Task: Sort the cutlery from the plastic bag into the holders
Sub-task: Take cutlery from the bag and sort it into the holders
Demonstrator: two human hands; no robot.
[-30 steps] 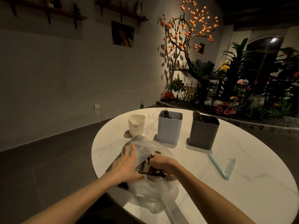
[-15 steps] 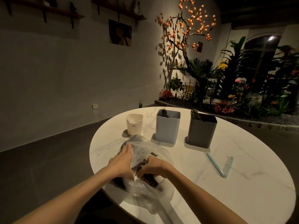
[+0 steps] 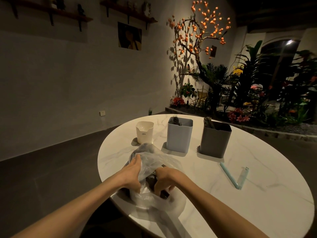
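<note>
Left hand (image 3: 133, 174): my grip is clenched on a fold of the plastic bag (image 3: 154, 162) at lower centre of the frame, pinning the film up and aside.
Right hand (image 3: 164, 180): my fingers curl down into the bag's mouth around a dark cutlery piece (image 3: 163, 194); I judge the grip closed on it, though the film hides part of it.
Cutlery in bag: dark pieces lie heaped under the film on the near edge of the bench (image 3: 257, 194); which kinds remain, I cannot tell.
Holders: three stand in a row above the bag, well apart from my hands, namely a cream holder (image 3: 144, 132), a blue holder (image 3: 179, 134) with fork tips showing, and a grey holder (image 3: 215, 140) with handles showing.
Key relation: the held piece lies directly under my right hand, its long axis seemingly running toward the lower right of the frame; the holders lie up-frame and to the right, so the right hand is nearer.
Next move, as I judge it: draw the piece clear of the film, then carry it up-frame.
Other: a pale blue clip (image 3: 229, 176) lies at right, open.
</note>
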